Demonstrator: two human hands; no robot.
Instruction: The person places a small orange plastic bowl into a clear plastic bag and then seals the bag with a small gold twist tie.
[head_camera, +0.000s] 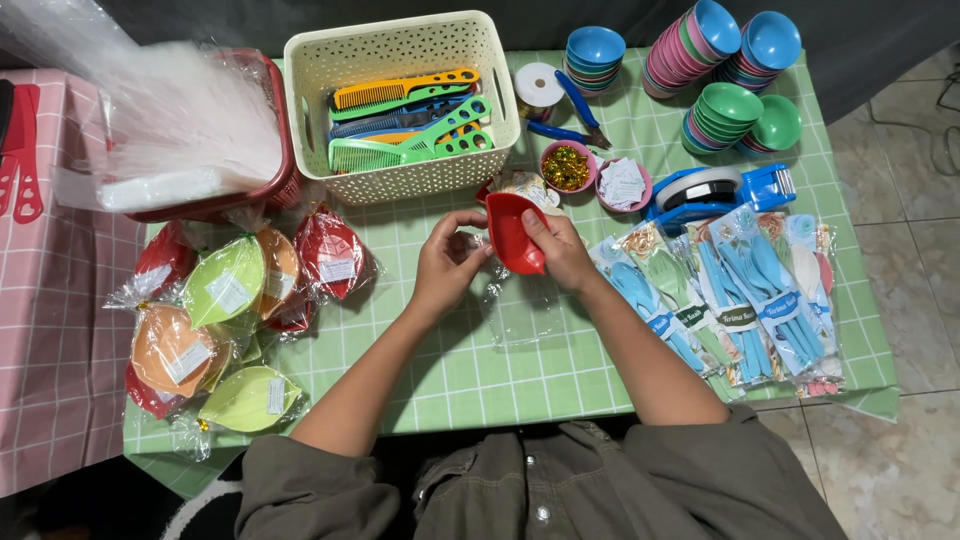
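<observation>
Both hands curled: right hand (560, 250) grips red bowl (514, 232), left hand (447, 262) touching.

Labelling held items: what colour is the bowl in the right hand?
Red: the bowl held by the right hand, seen in the head view.

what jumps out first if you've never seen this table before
At the centre, the right hand holds a red bowl over a clear plastic bag, the left hand beside it. A cream basket of bright combs sits behind, wrapped bowls lie at left, and stacked bowls top right.
</observation>
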